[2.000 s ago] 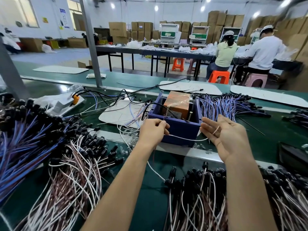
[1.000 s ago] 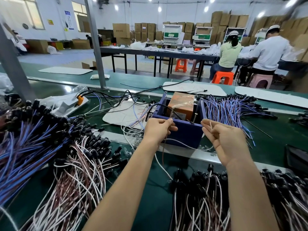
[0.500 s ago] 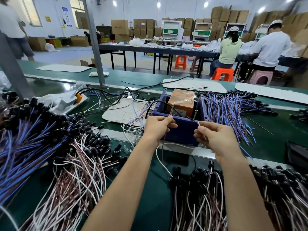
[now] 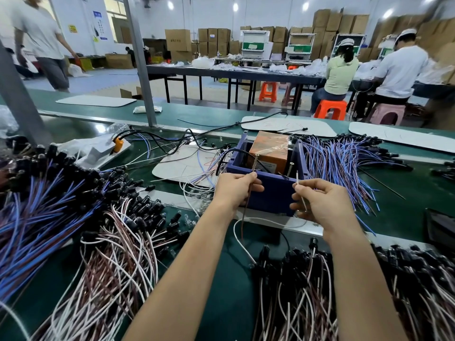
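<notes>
Left hand [image 4: 235, 193] pinches the brown wire [image 4: 243, 217] at the box's [image 4: 274, 193] left pin [image 4: 255, 163], right hand [image 4: 325, 205] pinches the white wire [image 4: 298, 178], tip just short of the right pin [image 4: 290, 168], so I'd guess it's half hooked up, untested.

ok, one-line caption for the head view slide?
Left hand pinches a brown wire, right hand a white wire, before a blue box amid wire bundles.

The left hand [image 4: 234, 190] and right hand [image 4: 320, 205] partly hid the blue box [image 4: 275, 195]; the bottom edge cropped the wire bundles [image 4: 103, 286].
</notes>
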Tool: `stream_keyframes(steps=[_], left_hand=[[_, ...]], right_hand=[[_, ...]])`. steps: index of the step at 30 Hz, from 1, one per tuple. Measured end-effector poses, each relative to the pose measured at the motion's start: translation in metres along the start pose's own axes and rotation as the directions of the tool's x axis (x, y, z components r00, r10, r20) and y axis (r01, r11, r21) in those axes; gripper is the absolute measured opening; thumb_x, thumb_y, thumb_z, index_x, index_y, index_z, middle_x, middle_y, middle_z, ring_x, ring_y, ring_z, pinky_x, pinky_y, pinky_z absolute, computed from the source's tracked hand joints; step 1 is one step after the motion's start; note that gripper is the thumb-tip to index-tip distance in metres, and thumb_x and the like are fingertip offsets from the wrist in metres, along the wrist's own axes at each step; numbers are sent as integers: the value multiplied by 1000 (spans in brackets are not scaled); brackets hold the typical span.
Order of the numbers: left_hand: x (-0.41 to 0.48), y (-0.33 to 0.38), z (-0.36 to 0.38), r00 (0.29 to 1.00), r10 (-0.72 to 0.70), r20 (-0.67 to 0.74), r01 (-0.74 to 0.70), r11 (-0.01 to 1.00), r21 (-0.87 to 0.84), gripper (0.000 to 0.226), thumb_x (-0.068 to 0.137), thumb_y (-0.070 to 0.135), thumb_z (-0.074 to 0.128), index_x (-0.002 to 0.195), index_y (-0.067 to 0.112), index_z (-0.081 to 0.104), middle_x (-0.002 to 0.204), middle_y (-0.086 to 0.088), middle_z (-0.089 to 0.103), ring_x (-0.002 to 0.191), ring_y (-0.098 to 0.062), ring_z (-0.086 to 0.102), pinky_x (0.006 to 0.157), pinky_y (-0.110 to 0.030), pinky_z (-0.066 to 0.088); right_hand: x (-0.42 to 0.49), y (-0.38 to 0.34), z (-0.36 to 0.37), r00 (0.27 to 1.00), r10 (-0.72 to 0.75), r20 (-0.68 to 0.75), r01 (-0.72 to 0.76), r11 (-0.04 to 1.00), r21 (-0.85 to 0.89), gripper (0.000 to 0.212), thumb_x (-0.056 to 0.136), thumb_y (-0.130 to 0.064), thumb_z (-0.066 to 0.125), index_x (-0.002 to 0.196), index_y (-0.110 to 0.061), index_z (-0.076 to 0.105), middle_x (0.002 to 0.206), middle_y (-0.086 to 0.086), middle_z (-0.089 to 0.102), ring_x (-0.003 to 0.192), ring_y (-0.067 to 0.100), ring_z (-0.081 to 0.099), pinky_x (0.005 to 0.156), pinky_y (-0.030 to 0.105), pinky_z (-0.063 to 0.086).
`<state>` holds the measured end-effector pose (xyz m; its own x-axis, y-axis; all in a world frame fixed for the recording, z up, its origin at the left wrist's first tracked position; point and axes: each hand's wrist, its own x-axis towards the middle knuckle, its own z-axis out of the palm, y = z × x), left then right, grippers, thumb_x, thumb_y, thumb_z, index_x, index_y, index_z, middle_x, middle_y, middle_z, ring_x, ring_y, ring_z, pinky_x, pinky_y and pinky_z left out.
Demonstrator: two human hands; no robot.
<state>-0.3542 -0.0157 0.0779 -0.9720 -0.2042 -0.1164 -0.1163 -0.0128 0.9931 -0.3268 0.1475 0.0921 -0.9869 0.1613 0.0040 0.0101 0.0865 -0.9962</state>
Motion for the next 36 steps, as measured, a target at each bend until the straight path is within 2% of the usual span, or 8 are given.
stream_keyframes(steps=[4, 7, 10, 14, 21, 25, 31, 36], left_hand=[[-2, 2, 0, 1000, -25, 12, 25, 999, -40, 30, 95, 19, 57, 71, 6, 69, 58, -2, 69, 35, -4, 36, 38, -14, 35], [-3, 3, 0, 999, -37, 21, 38, 999, -37, 30, 95, 19, 56, 72, 5, 69, 57, -1, 68, 35, -5, 37, 38, -14, 36], [-4, 3, 0, 999, -43, 25, 44, 998, -36, 30, 96, 19, 55, 72, 5, 69, 56, 0, 68, 35, -4, 37, 38, -14, 37], [-4, 3, 0, 999, -47, 24, 48, 998, -32, 30, 96, 19, 55, 73, 5, 69, 58, -1, 69, 36, -5, 38, 39, -15, 37], [-5, 3, 1, 998, -45, 32, 47, 998, -44, 30, 96, 19, 55, 74, 5, 69, 57, -1, 68, 35, -4, 38, 38, -15, 38], [-6, 2, 1, 998, -47, 37, 48, 998, -41, 29, 96, 19, 55, 74, 6, 69, 58, 0, 69, 36, -4, 40, 39, -15, 39], [-7, 3, 1, 998, -53, 42, 55, 997, -50, 27, 96, 18, 54, 78, 4, 69, 56, 1, 68, 34, -3, 40, 38, -15, 39], [-7, 4, 1, 997, -55, 46, 57, 997, -47, 27, 96, 18, 55, 79, 5, 69, 58, 1, 69, 36, -3, 41, 40, -15, 40]], right_hand=[[2, 2, 0, 1000, -17, -1, 17, 999, -38, 14, 88, -10, 67, 74, -12, 65, 54, 0, 60, 36, 7, 51, 37, 17, 42], [5, 5, 1, 1000, -23, -16, 22, 998, -66, 16, 86, -10, 68, 70, -13, 65, 53, 0, 59, 33, 6, 46, 35, 16, 35], [7, 11, 3, 997, -46, -54, 41, 994, -99, 18, 86, -12, 68, 68, -16, 66, 54, 0, 59, 35, 6, 45, 38, 16, 34], [10, 16, 6, 992, -81, -93, 69, 990, -125, 18, 87, -15, 67, 69, -18, 66, 56, 0, 60, 35, 5, 46, 48, 22, 37], [12, 23, 13, 985, -123, -124, 104, 984, -146, 11, 88, -16, 67, 78, -14, 71, 59, 0, 62, 46, 11, 50, 53, 25, 42], [15, 28, 15, 980, -137, -141, 120, 985, -126, 9, 90, -16, 66, 89, -9, 72, 66, 2, 64, 61, 14, 57, 62, 31, 45], [14, 27, 17, 968, -178, -176, 160, 981, -111, 9, 90, -17, 66, 83, -14, 69, 64, 0, 64, 52, 12, 56, 53, 25, 42], [12, 21, 16, 958, -204, -199, 194, 979, -67, 17, 89, -10, 63, 78, -23, 61, 67, 1, 66, 48, 10, 56, 50, 24, 42]])
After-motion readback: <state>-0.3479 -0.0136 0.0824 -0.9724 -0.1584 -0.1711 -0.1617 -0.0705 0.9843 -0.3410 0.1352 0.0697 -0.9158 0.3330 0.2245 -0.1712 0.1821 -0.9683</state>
